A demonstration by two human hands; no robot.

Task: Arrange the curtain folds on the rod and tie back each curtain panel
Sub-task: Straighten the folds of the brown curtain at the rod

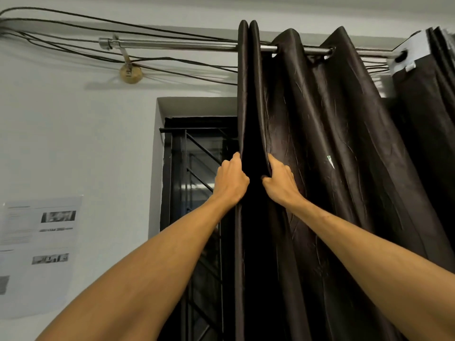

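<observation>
The dark brown satin curtain panel [320, 143] hangs on the round steel rod [172, 45], in front of the black-barred window [197, 168]. Now the left hand [231, 180] grips its leftmost fold [242, 94], the right hand [280, 183] the next fold [256, 94] just beside. A printed paper sheet [39, 254] sits on the wall, lower left.

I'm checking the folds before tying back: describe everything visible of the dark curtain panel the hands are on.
The dark curtain panel is brown, slightly glossy fabric with fine creases. It hangs by eyelets on a metal rod, gathered into deep vertical folds, two tight ones at its left edge. The left hand grips the outermost fold, the right hand the next one beside it. It partly covers a barred window. No tie-back shows.
</observation>
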